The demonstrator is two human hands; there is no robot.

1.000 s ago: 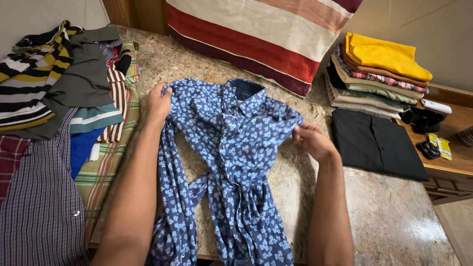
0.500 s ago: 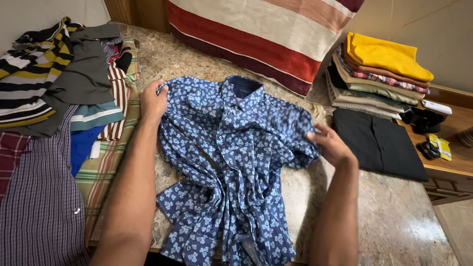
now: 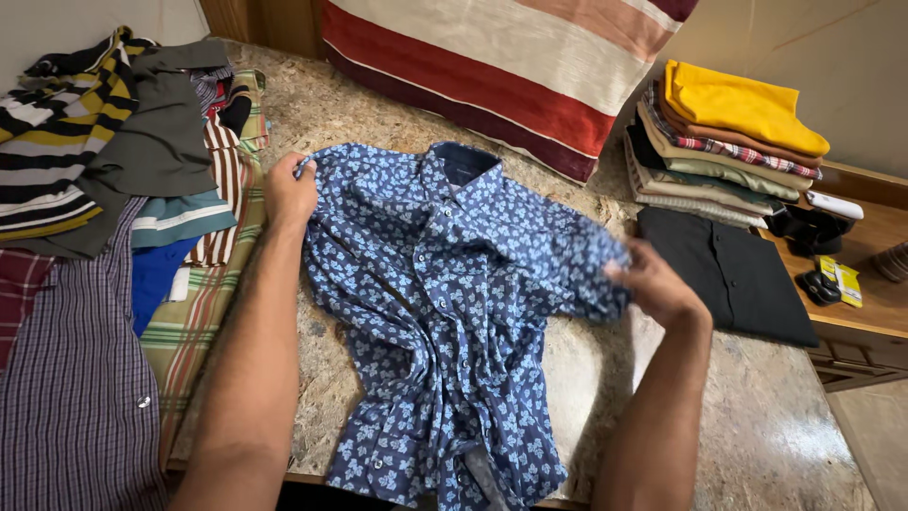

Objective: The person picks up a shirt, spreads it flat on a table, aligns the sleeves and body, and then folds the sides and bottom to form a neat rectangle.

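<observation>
A blue shirt with a pale floral print (image 3: 445, 284) lies front up on a speckled stone counter (image 3: 747, 426), collar toward the far side. My left hand (image 3: 289, 192) grips its left shoulder near the pile of clothes. My right hand (image 3: 657, 282) holds the right shoulder and sleeve, which is bunched under the fingers. The shirt's lower half is wrinkled and reaches the counter's near edge.
A loose heap of striped and checked clothes (image 3: 113, 189) covers the left side. A neat stack of folded shirts (image 3: 728, 142) topped by a yellow one stands at the right, a folded black shirt (image 3: 724, 274) in front. A striped cushion (image 3: 511, 66) leans at the back. A wooden side table (image 3: 851, 274) holds small items.
Both hands have pulled the shirt's shoulders apart, the right hand moving rightward. The shirt has spread flatter and its body has shifted up onto the counter.
</observation>
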